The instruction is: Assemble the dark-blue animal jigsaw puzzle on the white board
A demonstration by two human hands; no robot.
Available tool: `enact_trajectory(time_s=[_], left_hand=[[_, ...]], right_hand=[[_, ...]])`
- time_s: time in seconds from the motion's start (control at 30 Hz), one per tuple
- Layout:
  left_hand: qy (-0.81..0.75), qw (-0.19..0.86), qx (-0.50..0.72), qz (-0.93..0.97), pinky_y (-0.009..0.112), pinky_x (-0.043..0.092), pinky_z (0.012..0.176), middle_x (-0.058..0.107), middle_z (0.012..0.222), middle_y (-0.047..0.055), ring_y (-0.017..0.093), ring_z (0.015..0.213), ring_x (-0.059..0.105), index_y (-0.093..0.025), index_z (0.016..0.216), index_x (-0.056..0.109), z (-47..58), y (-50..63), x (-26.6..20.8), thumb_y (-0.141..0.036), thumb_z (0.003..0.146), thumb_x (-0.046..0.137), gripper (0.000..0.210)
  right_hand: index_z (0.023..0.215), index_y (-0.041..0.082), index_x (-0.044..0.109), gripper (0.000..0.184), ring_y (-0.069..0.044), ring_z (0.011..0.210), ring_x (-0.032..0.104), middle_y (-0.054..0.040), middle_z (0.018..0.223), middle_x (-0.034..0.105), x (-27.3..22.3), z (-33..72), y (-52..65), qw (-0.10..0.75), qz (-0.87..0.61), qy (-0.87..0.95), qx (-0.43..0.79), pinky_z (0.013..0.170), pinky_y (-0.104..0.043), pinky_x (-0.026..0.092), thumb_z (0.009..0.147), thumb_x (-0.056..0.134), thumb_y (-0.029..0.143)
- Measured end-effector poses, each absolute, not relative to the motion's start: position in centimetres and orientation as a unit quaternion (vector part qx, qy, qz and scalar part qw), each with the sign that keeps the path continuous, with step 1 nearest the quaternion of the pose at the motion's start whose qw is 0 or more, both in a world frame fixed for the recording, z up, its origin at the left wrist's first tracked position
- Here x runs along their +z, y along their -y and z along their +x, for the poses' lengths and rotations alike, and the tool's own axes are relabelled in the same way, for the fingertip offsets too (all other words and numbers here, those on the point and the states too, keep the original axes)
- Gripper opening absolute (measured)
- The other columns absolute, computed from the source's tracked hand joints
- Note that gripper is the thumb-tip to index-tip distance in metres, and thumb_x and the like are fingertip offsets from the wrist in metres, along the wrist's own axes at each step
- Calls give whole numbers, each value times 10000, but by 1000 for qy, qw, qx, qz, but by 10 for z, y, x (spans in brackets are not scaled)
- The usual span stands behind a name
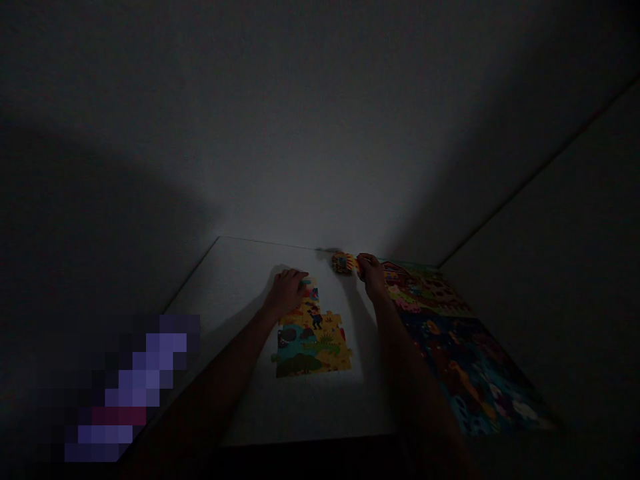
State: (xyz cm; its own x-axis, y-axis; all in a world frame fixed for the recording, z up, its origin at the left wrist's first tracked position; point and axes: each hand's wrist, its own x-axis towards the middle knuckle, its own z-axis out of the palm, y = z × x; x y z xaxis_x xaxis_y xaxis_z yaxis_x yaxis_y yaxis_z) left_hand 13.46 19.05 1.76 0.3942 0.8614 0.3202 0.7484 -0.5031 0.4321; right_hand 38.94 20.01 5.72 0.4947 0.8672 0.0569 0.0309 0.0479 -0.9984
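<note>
A partly joined jigsaw puzzle (315,350) with colourful cartoon pictures, including a green crocodile, lies on the white table. My left hand (287,293) rests over its upper left edge, fingers stretched out and covering part of it. To the right, near the far edge of the table, my right hand (371,272) is closed on a jigsaw puzzle piece (344,263) in yellow, orange and dark colours. That piece is apart from the joined puzzle and sits beyond its upper right side. Dim light hides the fine detail.
Two colourful picture sheets, a farm scene (425,287) and a dark blue sea scene (480,373), lie at the right of the white table (240,293). Pale walls (310,133) stand behind and beside it. A pixelated patch (133,390) covers the lower left.
</note>
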Motion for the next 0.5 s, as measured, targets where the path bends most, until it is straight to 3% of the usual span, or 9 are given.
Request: enact_trajectory(time_s=[0.17, 0.33, 0.5], left_hand=[[-455, 142, 253, 842, 436, 381, 1036, 654, 1222, 61, 263, 1170, 540, -255, 1204, 652, 133, -191, 20, -248, 873, 546, 348], [-444, 150, 254, 846, 425, 396, 1030, 683, 1160, 49, 255, 1127, 571, -249, 1112, 693, 133, -192, 23, -262, 856, 567, 285], [-469, 152, 262, 830, 425, 395, 1050, 668, 1215, 66, 257, 1178, 552, -217, 1169, 671, 135, -194, 19, -217, 860, 520, 343]], right_hand=[[944, 167, 627, 450, -81, 488, 446, 23, 639, 603, 58, 393, -234, 603, -630, 373, 316, 426, -208, 321, 639, 685, 493], [935, 148, 653, 424, -135, 624, 556, -43, 745, 671, 50, 394, -252, 577, -644, 396, 309, 486, -226, 393, 631, 692, 440], [982, 146, 655, 442, -165, 711, 622, -56, 823, 698, 40, 398, -260, 560, -641, 421, 314, 604, -265, 479, 635, 685, 417]])
